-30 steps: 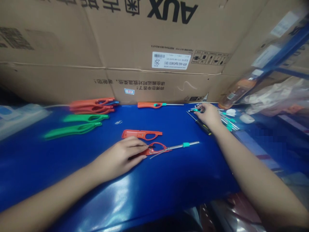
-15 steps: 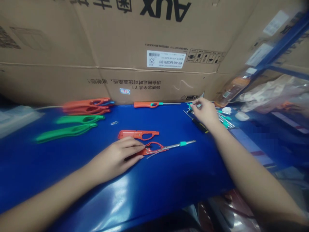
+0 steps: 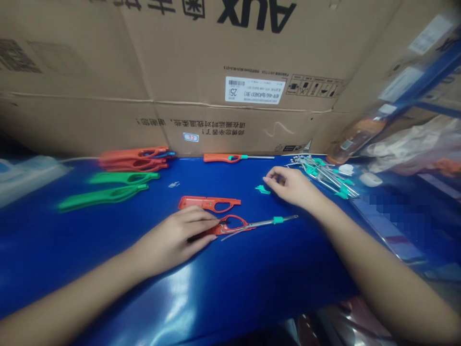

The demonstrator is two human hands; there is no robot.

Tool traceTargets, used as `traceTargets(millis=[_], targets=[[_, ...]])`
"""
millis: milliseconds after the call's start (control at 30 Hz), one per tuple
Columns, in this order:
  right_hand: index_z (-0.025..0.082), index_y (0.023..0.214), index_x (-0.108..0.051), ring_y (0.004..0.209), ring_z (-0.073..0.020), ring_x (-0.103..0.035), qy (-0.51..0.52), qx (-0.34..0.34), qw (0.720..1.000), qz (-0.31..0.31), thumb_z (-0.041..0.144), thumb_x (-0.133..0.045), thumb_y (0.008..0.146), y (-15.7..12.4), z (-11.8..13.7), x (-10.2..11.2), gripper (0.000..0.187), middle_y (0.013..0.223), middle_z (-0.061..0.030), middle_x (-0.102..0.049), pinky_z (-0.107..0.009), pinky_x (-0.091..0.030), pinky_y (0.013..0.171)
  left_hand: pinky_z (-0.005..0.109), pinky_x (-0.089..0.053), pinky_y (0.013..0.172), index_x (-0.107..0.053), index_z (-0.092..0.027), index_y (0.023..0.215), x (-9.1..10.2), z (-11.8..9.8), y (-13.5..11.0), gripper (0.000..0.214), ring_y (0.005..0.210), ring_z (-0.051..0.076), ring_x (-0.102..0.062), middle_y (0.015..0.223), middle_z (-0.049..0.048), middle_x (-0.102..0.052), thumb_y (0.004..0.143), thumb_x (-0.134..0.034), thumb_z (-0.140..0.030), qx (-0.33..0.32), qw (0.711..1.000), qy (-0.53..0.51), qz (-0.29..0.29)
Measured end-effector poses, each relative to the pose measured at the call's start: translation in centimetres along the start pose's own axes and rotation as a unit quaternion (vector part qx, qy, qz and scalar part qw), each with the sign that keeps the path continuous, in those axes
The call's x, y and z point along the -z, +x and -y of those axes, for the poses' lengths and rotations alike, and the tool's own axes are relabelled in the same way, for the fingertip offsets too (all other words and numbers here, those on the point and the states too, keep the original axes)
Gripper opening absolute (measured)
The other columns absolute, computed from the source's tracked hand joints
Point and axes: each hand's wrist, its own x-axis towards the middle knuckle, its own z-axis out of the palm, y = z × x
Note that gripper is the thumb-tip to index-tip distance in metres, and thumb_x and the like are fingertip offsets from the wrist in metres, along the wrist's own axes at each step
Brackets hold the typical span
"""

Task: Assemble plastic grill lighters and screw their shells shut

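Observation:
My left hand (image 3: pixel 176 235) lies on the blue table (image 3: pixel 108 259), its fingers pressed together over the handle end of an open orange lighter body (image 3: pixel 234 225), pinning it down. A metal tube with a teal collar (image 3: pixel 275 220) sticks out to the right of that body. A second orange shell (image 3: pixel 209 203) lies just behind it. My right hand (image 3: pixel 291 186) hovers right of centre with fingers curled in a pinch. A small teal part (image 3: pixel 262 190) lies on the table just left of its fingertips. What the pinch holds I cannot make out.
A heap of metal tubes with teal collars (image 3: pixel 326 175) lies at the back right. Orange shells (image 3: pixel 135 158) and green shells (image 3: pixel 108 190) sit at the back left, a whole orange lighter (image 3: pixel 230 157) against the big cardboard box (image 3: pixel 216 72). White caps (image 3: pixel 369 179) lie farther right.
My right hand has drawn back from the heap of tubes toward the middle of the table, and a small teal part now lies beside its fingers. My left hand has stayed put.

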Motion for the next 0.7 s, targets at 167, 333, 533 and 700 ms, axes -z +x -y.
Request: traceTargets(millis=[167,333,533,700], targets=[[0.021,0.085,-0.062,0.076,-0.0179,-0.059,-0.178,0.036,0.981,0.073,0.029,-0.061,0.091,-1.0,1.0,0.3,0.011,0.093,-0.0052,-0.065,-0.027,-0.033,0.059,0.033,-0.058,0.089,-0.068,-0.019,0.122,0.0,-0.1,0.1,0.026,0.103,0.020,-0.068,0.113,0.0088,-0.072,0.097,-0.060,-0.021,0.002,1.000,-0.009,0.001],[0.021,0.091,-0.059,0.078,-0.0172,-0.057,-0.153,0.143,0.971,0.119,0.029,-0.052,0.099,-2.2,3.0,0.2,0.014,0.096,-0.0044,-0.063,-0.028,-0.035,0.062,0.034,-0.056,0.091,-0.066,-0.018,0.124,-0.1,-0.4,0.2,0.026,0.104,0.019,-0.067,0.114,0.0085,-0.071,0.099,-0.059,-0.022,0.011,1.000,-0.016,0.014],[0.021,0.094,-0.053,0.077,-0.0158,-0.056,-0.082,0.225,0.951,0.195,0.025,-0.045,0.102,-3.9,6.0,-0.2,0.013,0.094,-0.0029,-0.061,-0.028,-0.037,0.066,0.034,-0.054,0.094,-0.068,-0.017,0.119,-0.5,-0.7,0.3,0.023,0.105,0.020,-0.065,0.113,0.0089,-0.071,0.099,-0.059,-0.022,0.017,0.999,-0.027,0.008],[0.020,0.092,-0.052,0.073,-0.0155,-0.052,-0.098,0.242,0.944,0.202,0.023,-0.043,0.103,-4.4,6.5,-1.6,0.015,0.090,-0.0025,-0.060,-0.029,-0.034,0.064,0.033,-0.054,0.094,-0.068,-0.016,0.120,-0.5,-0.6,0.3,0.023,0.105,0.019,-0.065,0.113,0.0087,-0.071,0.098,-0.060,-0.022,0.019,0.999,-0.039,0.003]])
